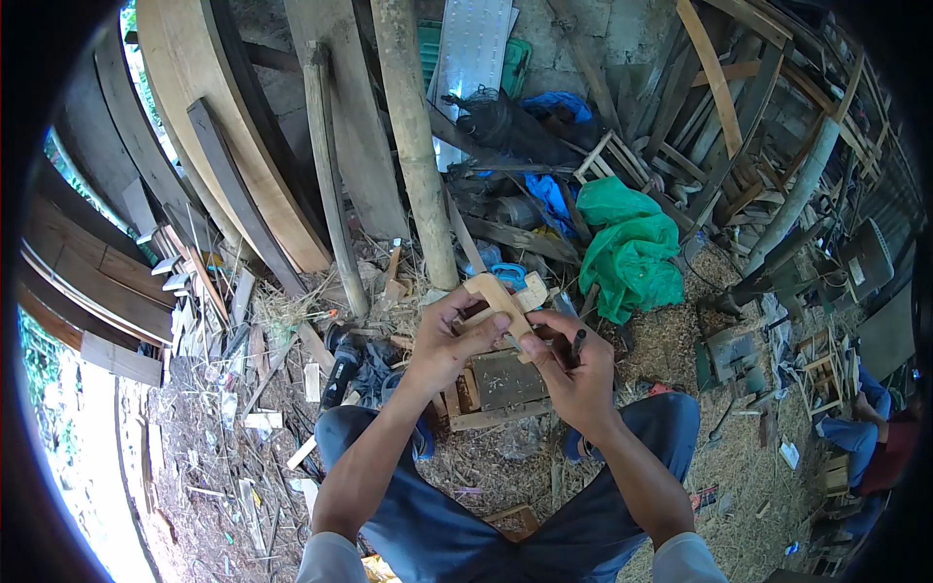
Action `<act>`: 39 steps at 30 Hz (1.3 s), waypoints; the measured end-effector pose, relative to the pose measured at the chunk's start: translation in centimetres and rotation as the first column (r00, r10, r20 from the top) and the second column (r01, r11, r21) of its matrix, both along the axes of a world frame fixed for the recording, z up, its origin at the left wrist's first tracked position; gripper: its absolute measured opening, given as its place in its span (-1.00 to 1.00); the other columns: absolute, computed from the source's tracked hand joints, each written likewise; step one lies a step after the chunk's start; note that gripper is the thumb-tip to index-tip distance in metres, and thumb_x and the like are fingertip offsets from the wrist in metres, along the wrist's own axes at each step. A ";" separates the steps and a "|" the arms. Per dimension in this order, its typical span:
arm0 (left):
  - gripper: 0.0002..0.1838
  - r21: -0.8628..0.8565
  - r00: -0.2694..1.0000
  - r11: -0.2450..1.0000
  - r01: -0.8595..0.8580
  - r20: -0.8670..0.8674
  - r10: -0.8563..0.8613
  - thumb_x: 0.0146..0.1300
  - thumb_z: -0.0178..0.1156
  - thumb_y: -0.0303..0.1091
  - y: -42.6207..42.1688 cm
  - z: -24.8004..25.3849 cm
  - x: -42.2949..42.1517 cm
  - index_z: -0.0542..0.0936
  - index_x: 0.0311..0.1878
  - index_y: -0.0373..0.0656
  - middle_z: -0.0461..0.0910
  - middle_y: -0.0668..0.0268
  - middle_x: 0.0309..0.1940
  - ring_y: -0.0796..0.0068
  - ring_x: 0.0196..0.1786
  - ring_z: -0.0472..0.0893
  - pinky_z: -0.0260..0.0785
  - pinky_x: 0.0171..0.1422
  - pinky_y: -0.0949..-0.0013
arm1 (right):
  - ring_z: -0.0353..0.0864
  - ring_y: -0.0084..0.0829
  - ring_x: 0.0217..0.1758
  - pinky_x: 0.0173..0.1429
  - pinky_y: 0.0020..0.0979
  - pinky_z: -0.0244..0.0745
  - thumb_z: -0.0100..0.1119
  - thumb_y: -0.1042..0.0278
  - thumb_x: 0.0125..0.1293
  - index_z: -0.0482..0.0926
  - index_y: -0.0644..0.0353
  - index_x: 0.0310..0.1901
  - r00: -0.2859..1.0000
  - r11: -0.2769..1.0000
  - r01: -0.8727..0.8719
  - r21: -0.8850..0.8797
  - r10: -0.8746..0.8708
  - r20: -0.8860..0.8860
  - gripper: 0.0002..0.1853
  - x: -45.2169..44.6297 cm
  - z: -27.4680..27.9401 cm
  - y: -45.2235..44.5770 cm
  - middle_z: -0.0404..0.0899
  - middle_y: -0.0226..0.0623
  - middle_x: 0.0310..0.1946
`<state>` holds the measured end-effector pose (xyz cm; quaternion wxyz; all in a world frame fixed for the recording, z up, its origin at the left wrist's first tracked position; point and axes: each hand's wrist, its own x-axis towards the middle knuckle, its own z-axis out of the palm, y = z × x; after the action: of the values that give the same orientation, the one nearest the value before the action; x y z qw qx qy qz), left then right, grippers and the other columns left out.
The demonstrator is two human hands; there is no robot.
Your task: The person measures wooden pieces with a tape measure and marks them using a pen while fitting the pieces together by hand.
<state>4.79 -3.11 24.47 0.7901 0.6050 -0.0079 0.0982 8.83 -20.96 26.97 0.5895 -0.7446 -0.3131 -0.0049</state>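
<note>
In front of my knees, both hands hold a small pale wooden piece (498, 294) made of crossing bars. My left hand (449, 342) pinches its left side, the thumb pressed across a bar. My right hand (581, 377) grips its lower right end between thumb and fingers. A dark, pen-like stick (579, 342) also pokes up from the right fingers; its kind is unclear. Below the hands stands a low wooden block (507, 381) with shavings on top. To its left lies a black power tool (340, 374), which looks like an angle grinder.
Tall boards (345, 126) and a bamboo pole (413, 146) lean ahead. A green plastic sheet (630, 248) lies right of centre. Wood scraps and shavings cover the ground (671, 466). Another person (880, 437) sits at the far right, near small wooden frames (821, 374).
</note>
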 end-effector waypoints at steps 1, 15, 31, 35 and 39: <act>-0.63 -0.007 1.000 1.000 0.003 0.007 -0.002 0.22 0.28 -0.39 -0.1 0.0 0.0 0.53 0.08 -0.26 0.60 0.34 -0.13 0.68 -0.16 0.54 0.40 -0.14 0.57 | 0.63 -0.61 -0.42 -0.50 -0.63 0.32 0.25 0.40 0.25 0.56 0.29 -0.06 1.000 1.000 0.000 -0.001 0.000 -0.001 -0.75 -0.1 0.0 0.0 0.62 -0.24 -0.26; -0.65 -0.006 1.000 1.000 -0.008 0.003 0.008 0.22 0.28 -0.39 -0.1 0.1 -0.1 0.53 0.05 -0.29 0.61 0.33 -0.15 0.67 -0.18 0.55 0.41 -0.11 0.55 | 0.38 -0.73 -0.57 -0.52 -0.61 0.24 0.26 0.38 0.24 0.57 0.28 -0.06 0.999 1.000 0.011 -0.020 -0.012 -0.034 -0.74 0.0 -0.1 0.0 0.61 -0.33 -0.38; -0.68 0.015 1.000 1.000 -0.021 -0.014 0.021 0.19 0.30 -0.38 0.0 -0.2 -0.1 0.55 -0.01 -0.30 0.61 0.37 -0.24 0.72 -0.23 0.50 0.32 -0.18 0.59 | 0.37 -0.70 -0.59 -0.53 -0.59 0.25 0.28 0.38 0.22 0.57 0.26 -0.08 0.998 1.000 0.016 -0.008 -0.017 -0.055 -0.74 -0.1 -0.2 0.1 0.61 -0.32 -0.36; -0.67 -0.019 1.000 1.000 -0.013 -0.001 0.013 0.20 0.29 -0.40 -0.1 -0.1 -0.1 0.54 0.00 -0.31 0.61 0.34 -0.20 0.70 -0.19 0.52 0.34 -0.14 0.57 | 0.43 -0.70 -0.55 -0.52 -0.59 0.26 0.27 0.39 0.23 0.57 0.26 -0.08 1.000 1.000 0.017 -0.005 -0.017 -0.022 -0.75 -0.1 -0.2 0.1 0.62 -0.31 -0.35; -0.67 -0.004 1.000 1.000 -0.014 -0.015 0.014 0.20 0.29 -0.41 -0.1 0.0 -0.2 0.53 0.01 -0.32 0.61 0.33 -0.18 0.68 -0.16 0.52 0.35 -0.11 0.57 | 0.45 -0.70 -0.55 -0.51 -0.59 0.27 0.27 0.38 0.23 0.57 0.27 -0.08 0.999 1.000 0.021 0.006 -0.021 -0.024 -0.74 -0.1 -0.3 0.1 0.62 -0.31 -0.36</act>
<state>4.64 -3.21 24.42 0.7905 0.6043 0.0024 0.0991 8.70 -20.81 26.72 0.5953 -0.7461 -0.2982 -0.0032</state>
